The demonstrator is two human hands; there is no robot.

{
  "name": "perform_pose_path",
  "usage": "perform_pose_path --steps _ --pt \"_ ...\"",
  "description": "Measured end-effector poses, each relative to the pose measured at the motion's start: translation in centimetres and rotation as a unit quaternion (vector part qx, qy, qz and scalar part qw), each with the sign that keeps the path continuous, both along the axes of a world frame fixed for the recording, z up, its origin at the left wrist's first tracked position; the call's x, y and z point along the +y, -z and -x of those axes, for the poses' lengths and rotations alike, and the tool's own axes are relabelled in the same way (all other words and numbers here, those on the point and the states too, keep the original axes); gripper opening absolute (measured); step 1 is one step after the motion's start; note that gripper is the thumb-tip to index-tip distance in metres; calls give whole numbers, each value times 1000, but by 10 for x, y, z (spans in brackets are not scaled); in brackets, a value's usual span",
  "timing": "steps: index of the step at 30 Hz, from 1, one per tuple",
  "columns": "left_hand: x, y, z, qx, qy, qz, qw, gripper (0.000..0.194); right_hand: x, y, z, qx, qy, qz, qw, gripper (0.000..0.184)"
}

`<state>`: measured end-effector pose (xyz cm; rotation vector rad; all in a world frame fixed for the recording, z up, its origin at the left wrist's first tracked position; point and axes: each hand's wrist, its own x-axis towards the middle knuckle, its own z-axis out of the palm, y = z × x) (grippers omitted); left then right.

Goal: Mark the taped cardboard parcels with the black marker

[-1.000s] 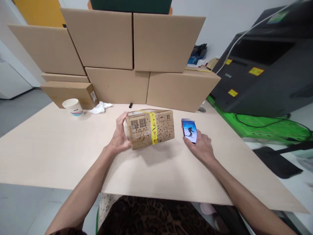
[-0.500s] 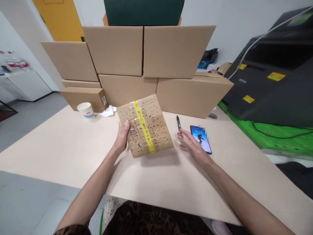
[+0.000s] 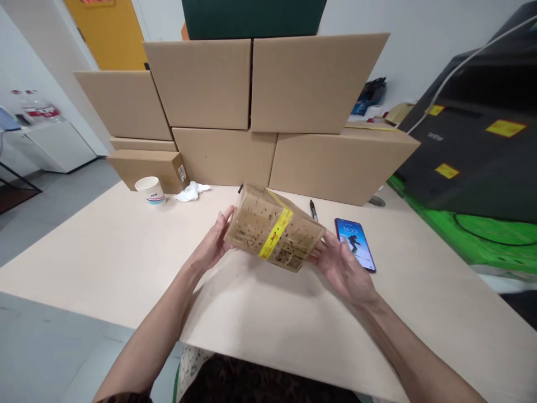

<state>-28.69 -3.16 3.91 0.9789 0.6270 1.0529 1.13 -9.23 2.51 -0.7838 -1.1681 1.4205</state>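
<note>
A small brown cardboard box point(image 3: 254, 224), speckled with dark marks and crossed by yellow printed tape, is held tilted above the table point(image 3: 146, 263). One narrow side with a printed square code faces me. My left hand point(image 3: 212, 240) grips its left end, with part of the fingers hidden behind it. At the right end, my right hand point(image 3: 344, 268) supports it with fingers reaching under the lower corner. A black marker pen point(image 3: 313, 210) lies just beyond that hand. Beside the pen, a phone point(image 3: 356, 243) shows a lit screen reading 16:23.
Stacked cardboard boxes point(image 3: 319, 84) form a wall along the table's back. A paper cup point(image 3: 150, 190) and crumpled tissue point(image 3: 192, 191) stand at the back left. On the right is a large black machine point(image 3: 474, 134) over a green surface point(image 3: 490, 224).
The box has been turned from its broad taped face to a narrow side. My right hand, apart from it before, now touches its right end.
</note>
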Motion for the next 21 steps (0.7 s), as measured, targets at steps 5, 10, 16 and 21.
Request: perform_pose_path --steps 5,10,16,21 --pt "-1 3 5 76 37 -155 984 77 -6 1 -7 -9 26 -99 995 58" --pt "-8 1 10 203 -88 -326 919 67 -11 -2 -8 1 96 -138 986 59" --pt "-7 -6 9 313 -132 -353 872 61 -11 1 -10 -82 102 -76 988 78" --pt "-4 6 4 332 -21 -270 904 76 -5 16 -4 -125 18 -3 992 74"
